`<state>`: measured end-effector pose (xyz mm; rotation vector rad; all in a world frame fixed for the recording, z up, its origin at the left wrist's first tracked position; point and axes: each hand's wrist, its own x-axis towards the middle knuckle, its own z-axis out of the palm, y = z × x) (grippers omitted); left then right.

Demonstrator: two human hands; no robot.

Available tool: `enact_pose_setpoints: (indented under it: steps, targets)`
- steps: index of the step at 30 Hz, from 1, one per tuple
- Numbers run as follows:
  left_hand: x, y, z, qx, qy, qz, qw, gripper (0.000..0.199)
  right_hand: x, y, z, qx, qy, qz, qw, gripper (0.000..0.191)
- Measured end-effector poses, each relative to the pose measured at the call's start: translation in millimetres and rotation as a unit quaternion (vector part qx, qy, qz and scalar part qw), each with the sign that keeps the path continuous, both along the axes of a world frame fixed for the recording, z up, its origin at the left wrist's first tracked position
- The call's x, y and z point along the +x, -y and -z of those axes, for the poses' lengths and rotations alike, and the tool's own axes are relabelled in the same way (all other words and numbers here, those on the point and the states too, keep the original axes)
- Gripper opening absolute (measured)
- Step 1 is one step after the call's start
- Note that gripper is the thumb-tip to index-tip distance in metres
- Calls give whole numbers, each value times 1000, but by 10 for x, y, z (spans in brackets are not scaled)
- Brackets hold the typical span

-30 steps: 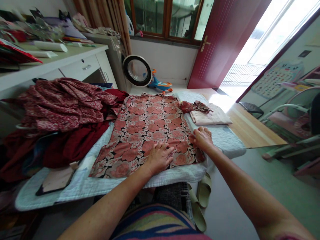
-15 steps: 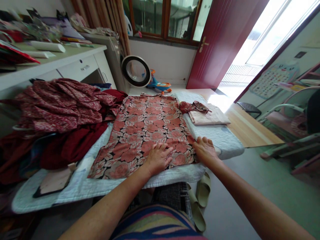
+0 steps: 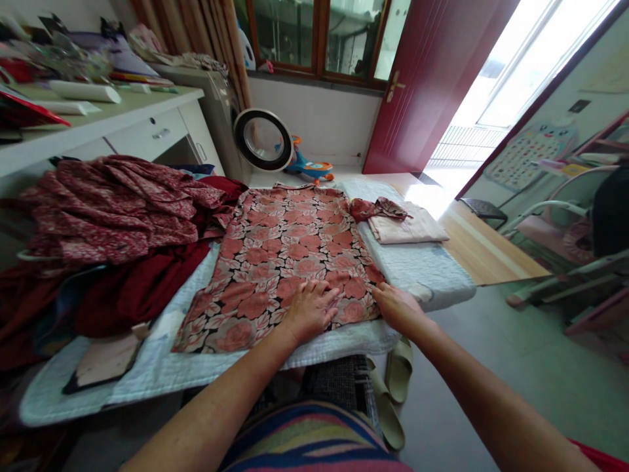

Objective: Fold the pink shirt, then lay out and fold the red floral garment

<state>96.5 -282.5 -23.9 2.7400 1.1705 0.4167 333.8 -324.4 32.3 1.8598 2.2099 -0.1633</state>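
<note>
A floral shirt [image 3: 289, 246] in rust, beige and black lies spread out, front edge towards me, on a pale blue quilted cover [image 3: 417, 265]. My left hand [image 3: 309, 308] rests flat on the shirt's lower part, fingers extended and slightly apart. At the shirt's lower right edge, my right hand [image 3: 397, 307] has its fingers bent in on the fabric, pinching the border; the fingertips are partly hidden. A sleeve of the shirt reaches right, over a folded pale pink cloth [image 3: 415, 226].
A heap of red patterned clothes [image 3: 118, 210] lies to the left, near a phone-like flat case [image 3: 103, 360]. Beyond stand a white desk [image 3: 162, 131] and a washing machine with its round door [image 3: 263, 139] open. Green slippers [image 3: 399, 370] lie on the floor below.
My right hand has drawn its fingers together and turned them leftward along the shirt's right edge. My left hand stays in the same spot on the fabric. The view has shifted slightly.
</note>
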Motion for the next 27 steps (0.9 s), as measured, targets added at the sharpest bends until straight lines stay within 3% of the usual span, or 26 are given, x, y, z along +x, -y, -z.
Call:
enact_pose_setpoints:
  steps: [4,8,12,15,18,21,24,27]
  targets:
    - [-1,-1,-8,-1,-1,2,1000,44,-71,4,5,8,-57,-15,998,20]
    - [-2,-2,8,4,0,2,1000,44,-14,41,33,-31,-16,19,999,27]
    - [0,-3,12,3,5,0,1000,44,-29,16,-70,-59,9,45,997,27]
    - [6,-6,12,0,17,-2,1000,41,-223,-134,-88,-10,-40,22,999,27]
    - [6,-16,43,-11,48,-13,999,42,-485,-343,75,109,-132,-31,985,25]
    - [-6,-32,107,-10,107,-41,993,43,-667,-492,359,196,-189,-16,962,25]
    - [-12,-46,164,-2,136,-49,990,39,-720,-536,598,234,-211,11,949,31]
    - [-7,-58,181,-10,118,-52,992,42,-699,-529,699,236,-214,6,948,35]
